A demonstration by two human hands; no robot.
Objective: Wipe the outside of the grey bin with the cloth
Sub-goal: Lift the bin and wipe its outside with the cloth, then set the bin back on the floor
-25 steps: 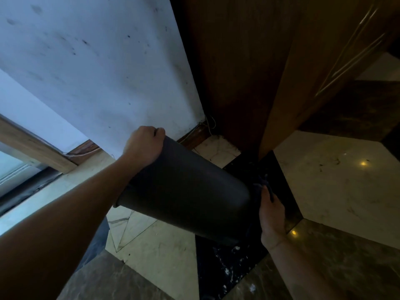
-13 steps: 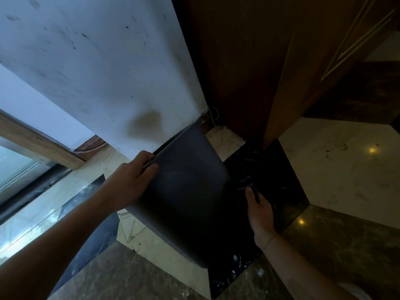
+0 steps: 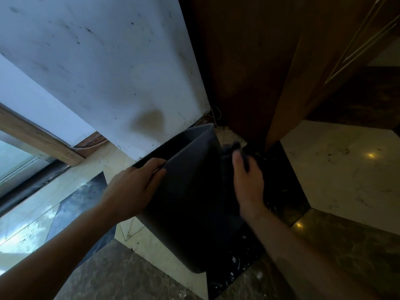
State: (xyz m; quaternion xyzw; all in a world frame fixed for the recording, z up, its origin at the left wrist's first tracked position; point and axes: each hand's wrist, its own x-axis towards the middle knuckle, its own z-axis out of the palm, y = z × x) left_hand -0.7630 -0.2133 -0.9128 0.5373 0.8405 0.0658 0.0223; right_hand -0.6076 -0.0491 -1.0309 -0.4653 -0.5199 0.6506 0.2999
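The grey bin is tipped over above the floor, its dark side facing me and one end near the wall corner. My left hand grips the bin's left edge. My right hand presses a dark cloth against the bin's right side; the hand is blurred and the cloth shows only past the fingertips.
A stained white wall rises on the left, with a wooden-framed window low beside it. Dark wooden panelling stands in the corner behind the bin. The marble floor has light and dark tiles with debris specks.
The bin has swung from lying sideways to pointing toward the wall corner. My right hand with the cloth has slid up along the bin's right side. My left hand moved lower.
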